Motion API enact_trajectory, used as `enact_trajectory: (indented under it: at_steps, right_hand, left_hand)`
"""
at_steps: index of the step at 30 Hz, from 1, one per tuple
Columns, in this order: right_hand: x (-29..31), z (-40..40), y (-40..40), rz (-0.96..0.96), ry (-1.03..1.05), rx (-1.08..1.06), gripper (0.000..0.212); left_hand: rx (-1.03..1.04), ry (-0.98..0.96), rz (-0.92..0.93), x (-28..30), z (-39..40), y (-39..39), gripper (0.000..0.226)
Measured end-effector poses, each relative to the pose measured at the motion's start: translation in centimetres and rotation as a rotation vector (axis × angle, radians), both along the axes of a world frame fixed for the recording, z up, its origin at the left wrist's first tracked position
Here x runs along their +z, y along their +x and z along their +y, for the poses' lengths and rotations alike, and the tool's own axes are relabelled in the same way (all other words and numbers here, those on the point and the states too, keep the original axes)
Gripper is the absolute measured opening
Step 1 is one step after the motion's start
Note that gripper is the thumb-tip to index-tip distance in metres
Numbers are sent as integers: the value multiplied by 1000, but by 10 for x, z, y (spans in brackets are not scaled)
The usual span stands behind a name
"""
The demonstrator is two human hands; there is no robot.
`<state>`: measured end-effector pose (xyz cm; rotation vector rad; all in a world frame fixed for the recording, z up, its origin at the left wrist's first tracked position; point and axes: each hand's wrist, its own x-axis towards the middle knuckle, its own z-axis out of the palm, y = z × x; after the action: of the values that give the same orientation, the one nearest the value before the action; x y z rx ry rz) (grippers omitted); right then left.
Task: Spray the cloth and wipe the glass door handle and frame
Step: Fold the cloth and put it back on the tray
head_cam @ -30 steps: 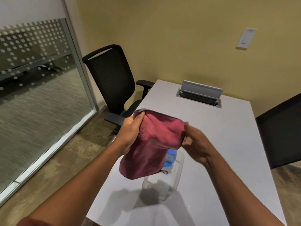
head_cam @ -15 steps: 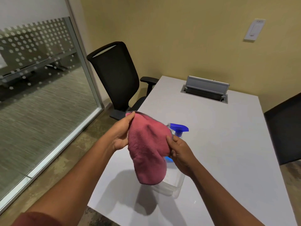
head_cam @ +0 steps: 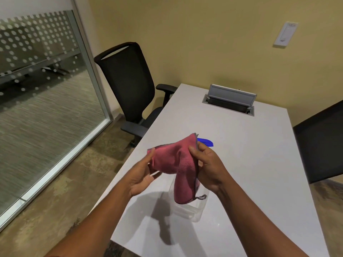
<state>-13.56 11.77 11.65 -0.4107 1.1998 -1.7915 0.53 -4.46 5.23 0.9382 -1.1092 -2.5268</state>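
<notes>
Both hands grasp a pink microfiber cloth above the white surface: left hand and right hand fingers pinch opposite edges, hiding most of a clear spray bottle.

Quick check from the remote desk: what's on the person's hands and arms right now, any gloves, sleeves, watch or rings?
No gloves: the left hand and right hand are bare, and both forearms are uncovered up to the bottom edge of the picture. No watch, bracelet or ring shows on the visible wrists and fingers. A sliver of reddish fabric at the bottom left edge may be a sleeve, but too little shows to tell.
</notes>
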Motion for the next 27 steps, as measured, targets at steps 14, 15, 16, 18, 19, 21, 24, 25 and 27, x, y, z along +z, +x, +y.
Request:
enact_trajectory:
  at_steps: [14, 15, 16, 18, 19, 21, 24, 25, 27]
  right_hand:
    - [-1, 10, -15, -77, 1, -68, 26]
    - [-2, 12, -16, -7, 62, -60, 27]
    - [-3, 15, -18, 77, 138, -51, 28]
    - [-7, 20, -22, 220, 280, -43, 28]
    - [-9, 22, -23, 272, 344, -56, 29]
    - [-15, 27, -27, 342, 446, -91, 34]
    - [-25, 28, -27, 400, 534, -140, 66]
    - [-28, 27, -26, 448, 550, -145, 72]
    - [-30, 28, -24, 609, 571, -115, 63]
  left_hand:
    - [-49, -279, -17, -27, 18, -10, 30]
    - [-14, -329, -33, -27, 13, -10, 29]
    - [22, -381, -52, -26, 7, -9, 27]
    - [107, -502, -102, -26, -5, -6, 24]
    - [150, -584, -135, -25, -12, -6, 25]
    - [191, -788, -208, -21, -21, -5, 17]
    - [168, -1069, -202, -10, -23, -5, 11]
    - [172, -1111, -176, -8, -23, -5, 11]
    - [185, -1116, -119, -3, -19, -4, 6]
